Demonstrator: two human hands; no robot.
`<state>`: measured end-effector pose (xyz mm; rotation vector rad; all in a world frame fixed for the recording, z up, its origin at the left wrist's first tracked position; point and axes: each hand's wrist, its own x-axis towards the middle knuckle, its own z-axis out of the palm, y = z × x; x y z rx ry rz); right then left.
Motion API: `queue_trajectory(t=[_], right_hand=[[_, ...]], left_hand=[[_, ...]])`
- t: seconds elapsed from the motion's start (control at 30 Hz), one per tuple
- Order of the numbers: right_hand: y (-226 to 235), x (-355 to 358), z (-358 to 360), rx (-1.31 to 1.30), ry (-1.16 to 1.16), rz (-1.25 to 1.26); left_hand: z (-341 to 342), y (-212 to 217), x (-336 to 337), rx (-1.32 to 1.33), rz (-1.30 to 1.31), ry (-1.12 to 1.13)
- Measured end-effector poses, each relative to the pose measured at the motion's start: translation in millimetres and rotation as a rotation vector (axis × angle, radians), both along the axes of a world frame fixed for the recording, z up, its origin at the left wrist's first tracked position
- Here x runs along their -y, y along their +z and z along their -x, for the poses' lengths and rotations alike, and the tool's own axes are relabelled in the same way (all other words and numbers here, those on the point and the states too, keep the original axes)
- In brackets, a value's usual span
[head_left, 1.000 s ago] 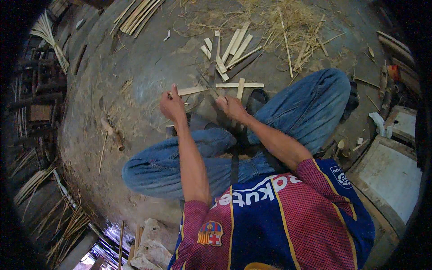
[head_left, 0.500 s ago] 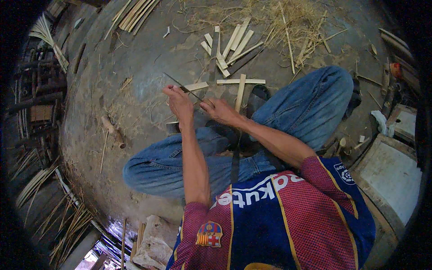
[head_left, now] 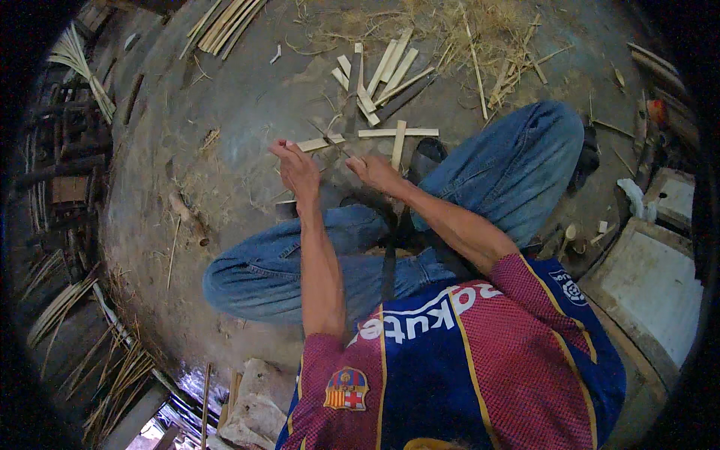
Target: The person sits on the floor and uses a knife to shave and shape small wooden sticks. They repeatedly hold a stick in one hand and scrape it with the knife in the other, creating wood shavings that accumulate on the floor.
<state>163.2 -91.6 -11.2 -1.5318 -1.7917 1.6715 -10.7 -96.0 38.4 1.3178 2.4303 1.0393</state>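
Note:
My right hand (head_left: 377, 174) is closed around the end of a thin dark blade, which looks like a knife (head_left: 328, 138). Its tip points away and to the left, over a pale split-bamboo strip (head_left: 309, 145). My left hand (head_left: 300, 171) is a little to the left, its fingers pinched together; whatever they hold is too small to make out. The blade is apart from the left fingers. Just beyond the right hand, two pale strips lie crossed, one sideways (head_left: 420, 133) and one lengthwise (head_left: 399, 144).
More bamboo strips (head_left: 388, 64) lie in a loose pile farther off, beside a heap of shavings (head_left: 487, 34). A bundle of slats (head_left: 229, 22) is at the far left. A short wood piece (head_left: 187, 219) lies left of my bent legs (head_left: 296, 259). Pale boards (head_left: 645, 281) stand at right.
The blade has moved rightward, away from my left fingers, along with my right hand. My left hand has stayed nearly in place. The view has shifted slightly.

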Motion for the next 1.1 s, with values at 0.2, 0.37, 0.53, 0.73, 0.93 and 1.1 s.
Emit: queue_trajectory(t=[0.2,0.37,0.53,0.73,0.93,1.1], right_hand=[[-48,5,0,0.061,0.116,-0.359],[14,26,-10,0.076,0.026,-0.073],[3,42,-19,0.076,-0.061,-0.168],[-1,50,-23,0.07,-0.125,-0.122],[6,40,-18,0.073,-0.102,-0.039],[3,33,-12,0.057,-0.015,-0.164]], left_hand=[[11,-18,-2,-0.097,-0.062,-0.002],[12,-10,3,-0.014,0.061,0.061],[6,-7,-3,-0.058,0.047,0.071],[6,-7,-2,-0.051,0.06,0.052],[19,-6,-4,0.039,0.108,0.162],[28,-22,-5,-0.066,0.247,0.253]])
